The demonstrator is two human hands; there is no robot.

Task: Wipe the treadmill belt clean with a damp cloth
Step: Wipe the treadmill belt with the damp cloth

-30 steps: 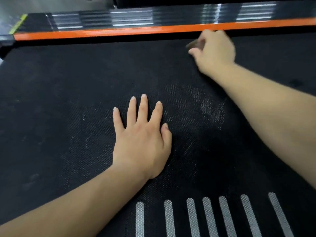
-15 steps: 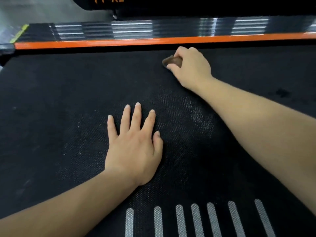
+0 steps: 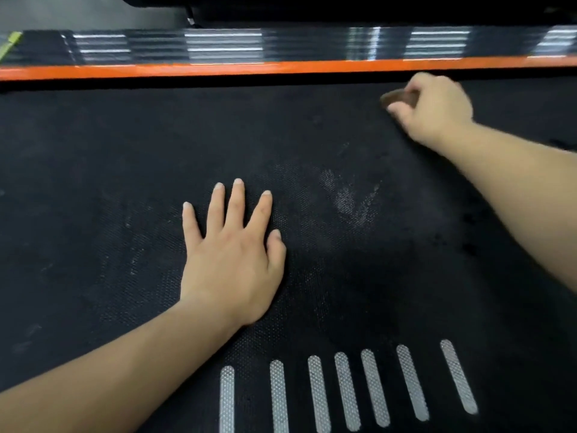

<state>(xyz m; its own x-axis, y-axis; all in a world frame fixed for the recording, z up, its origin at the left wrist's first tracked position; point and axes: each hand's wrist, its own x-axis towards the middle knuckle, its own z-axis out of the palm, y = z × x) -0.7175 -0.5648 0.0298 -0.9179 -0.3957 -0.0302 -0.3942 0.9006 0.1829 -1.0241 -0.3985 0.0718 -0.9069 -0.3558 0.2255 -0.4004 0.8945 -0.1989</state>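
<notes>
Cloth, brown and bunched, sits at 1 o'clock on the belt, just short of the orange edge strip. My right hand grips it, fingers curled round. A broad stretch of belt runs along the strip toward 9 o'clock. My left hand lies flat at centre, fingers spread. A pale dusty smear lies between the hands. White bars at 6 o'clock.

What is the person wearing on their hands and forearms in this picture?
The left hand and right hand are ungloved, no rings visible; the left's nails are short and unpainted. Left forearm and right forearm are bare to the frame's edge: no sleeves, watch or bracelet.
</notes>
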